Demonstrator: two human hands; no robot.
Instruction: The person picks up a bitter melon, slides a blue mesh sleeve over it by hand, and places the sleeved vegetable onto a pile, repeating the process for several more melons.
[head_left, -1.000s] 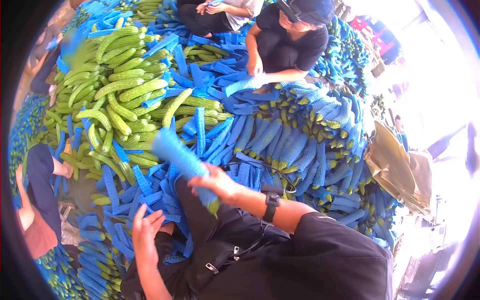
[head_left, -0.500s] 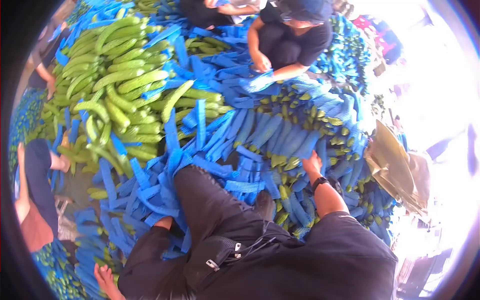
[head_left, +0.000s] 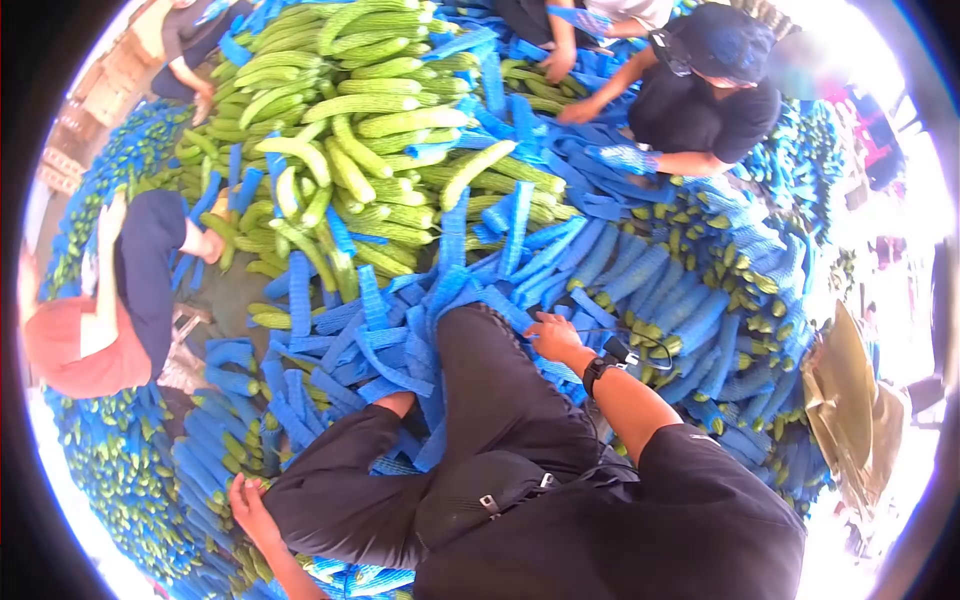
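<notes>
- We look down at our own lap, dressed in black, sitting among heaps of green gourds (head_left: 370,105) and blue foam net sleeves (head_left: 400,330).
- Our right hand (head_left: 548,335), a dark watch at the wrist, lies by our raised knee and touches the loose blue sleeves there; the fingers are curled, but we cannot tell whether they grasp anything.
- Our left hand (head_left: 245,498) reaches low beside our thigh, onto a row of gourds already sleeved in blue (head_left: 215,460); its grip is hidden, so we cannot tell its state.
- The bare gourds lie piled ahead of us, beyond the sleeves.
- A person in black (head_left: 710,95) sits opposite, handling a sleeve.
- Another person in a dark top (head_left: 150,270) crouches at our left.
</notes>
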